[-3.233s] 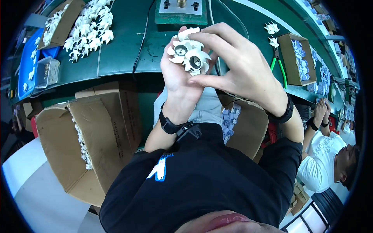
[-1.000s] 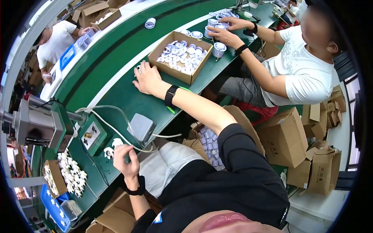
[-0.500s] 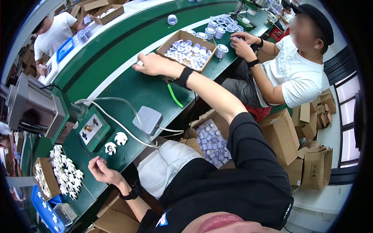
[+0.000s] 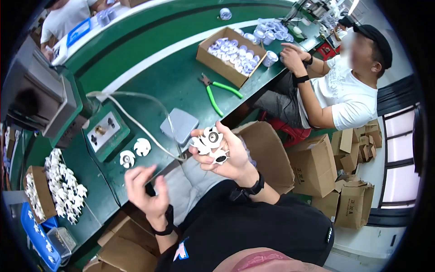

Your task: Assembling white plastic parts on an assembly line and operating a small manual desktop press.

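Seeing blue tray at far 8 o'clock, with white pieces lying in it. Also at 8, slightly higher: small carton filled with white impellers, right beside impeller heap on green bench. Spotting grey-and-green machine between 9 and 10, then green block with brass fitting at 9. Finding two loose impellers on bench between 8 and 9, lying side by side, slightly apart. Seeing left hand near 8, just below that pair, with fingers half curled and parted, thumb standing off. Noting grey box between 9 and 10, close in. Getting right hand near dial centre, toward 5, palm turned up, cupped with fingers curled around held impellers. Counting at least two; cannot tell exact number, owing to overlap. Seeing green-handled pliers at 12, splayed, below open carton of pale caps. Seeing co-worker in white T-shirt at 2, and floor cartons around 4.
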The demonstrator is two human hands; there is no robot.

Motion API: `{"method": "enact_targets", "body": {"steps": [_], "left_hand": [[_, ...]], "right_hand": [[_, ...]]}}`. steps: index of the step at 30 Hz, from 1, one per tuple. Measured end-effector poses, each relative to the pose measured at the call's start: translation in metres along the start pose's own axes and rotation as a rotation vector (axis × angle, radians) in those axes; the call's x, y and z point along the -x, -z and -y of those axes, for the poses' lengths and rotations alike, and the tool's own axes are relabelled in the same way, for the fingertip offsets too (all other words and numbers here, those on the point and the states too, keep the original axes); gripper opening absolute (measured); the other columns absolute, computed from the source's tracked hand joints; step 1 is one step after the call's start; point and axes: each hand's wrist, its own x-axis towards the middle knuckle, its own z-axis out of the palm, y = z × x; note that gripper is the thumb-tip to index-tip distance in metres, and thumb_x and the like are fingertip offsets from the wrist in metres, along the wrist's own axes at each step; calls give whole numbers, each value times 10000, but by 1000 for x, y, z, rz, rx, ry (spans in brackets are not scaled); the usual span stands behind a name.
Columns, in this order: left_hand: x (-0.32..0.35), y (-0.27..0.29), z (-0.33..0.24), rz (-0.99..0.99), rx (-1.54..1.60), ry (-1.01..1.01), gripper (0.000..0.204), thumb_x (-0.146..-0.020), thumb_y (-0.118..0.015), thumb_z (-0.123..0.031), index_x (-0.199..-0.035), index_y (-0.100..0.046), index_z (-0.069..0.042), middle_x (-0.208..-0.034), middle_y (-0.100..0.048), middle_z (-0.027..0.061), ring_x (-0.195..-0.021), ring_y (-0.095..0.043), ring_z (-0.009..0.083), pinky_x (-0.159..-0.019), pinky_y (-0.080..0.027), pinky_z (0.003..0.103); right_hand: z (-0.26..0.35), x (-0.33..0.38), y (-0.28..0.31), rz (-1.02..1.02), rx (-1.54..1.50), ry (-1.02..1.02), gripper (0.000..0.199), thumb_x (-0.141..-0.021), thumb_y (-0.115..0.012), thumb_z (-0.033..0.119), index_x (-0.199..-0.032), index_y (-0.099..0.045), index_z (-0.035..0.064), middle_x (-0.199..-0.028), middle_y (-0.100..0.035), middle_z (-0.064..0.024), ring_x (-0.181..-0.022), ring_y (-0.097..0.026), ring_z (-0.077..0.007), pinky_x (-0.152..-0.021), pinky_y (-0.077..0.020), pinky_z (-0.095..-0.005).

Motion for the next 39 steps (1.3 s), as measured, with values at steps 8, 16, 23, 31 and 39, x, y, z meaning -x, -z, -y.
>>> {"method": "enact_targets", "body": {"steps": [8,16,23,31,39], "left_hand": [[-1,-50,-34,188,135,174,632,-731,-842,-92,-1328,-644,-26,-1258,-630,161,-1068,-628,319,-908,-528,417],[8,-39,-27,170,224,323,559,-690,-873,-102,-1204,-668,-19,-1117,-709,127,-889,-693,257,-873,-548,389],[8,-44,-24,161,242,306,530,-650,-870,-95,-1139,-679,-24,-1059,-735,118,-880,-704,245,-839,-562,360],[4,-39,-19,141,153,165,523,-635,-864,-84,-1123,-682,-35,-1068,-738,119,-975,-693,288,-901,-543,404],[8,-39,-19,102,249,167,540,-641,-917,-97,-1111,-652,-63,-1080,-739,122,-1017,-691,292,-912,-536,410]], "right_hand": [[-20,-3,-4,-87,89,-41,706,-1112,-284,523,-1510,-466,-32,-1182,-635,-107,-730,-474,-131,-511,-406,-243],[-32,-1,-9,-134,193,-68,711,-1127,-237,510,-1509,-463,-47,-1116,-696,-122,-670,-536,-122,-495,-420,-226],[-33,8,0,-181,224,-45,655,-1131,-246,509,-1374,-569,-8,-1110,-725,-161,-693,-617,-122,-499,-442,-230],[-32,8,7,-223,363,8,604,-1132,-263,506,-1242,-616,28,-1203,-667,-171,-690,-591,-119,-517,-415,-230],[-18,7,19,-41,64,109,587,-1120,-316,509,-1324,-576,25,-1274,-551,-182,-773,-529,-132,-551,-406,-234]]}}
